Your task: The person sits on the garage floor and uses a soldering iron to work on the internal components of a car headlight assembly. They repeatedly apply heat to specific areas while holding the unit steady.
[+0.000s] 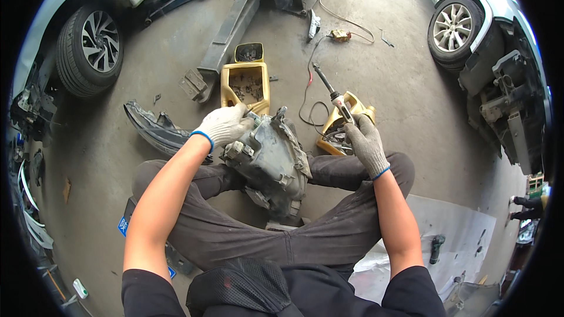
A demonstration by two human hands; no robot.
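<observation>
Between my knees rests a dusty black headlight housing (270, 155), its back facing up. My left hand (225, 125), in a pale knit glove with a blue cuff, is closed at the housing's upper left edge. A small greenish-grey piece (254, 117) shows at its fingertips; whether the hand grips it or the housing, I cannot tell. My gloved right hand (367, 144) is wrapped round the handle of a soldering iron (338, 98). The iron's long metal shaft points up and away to the left, apart from the housing.
Ahead stand a cut-open yellow jug (226, 85) and a smaller yellow container (261, 45), both holding small parts. Another cut jug (322, 144) sits by my right knee. A black curved trim piece (150, 129) lies left. Cars with wheels (97, 41) flank me; a cable (364, 28) crosses the floor.
</observation>
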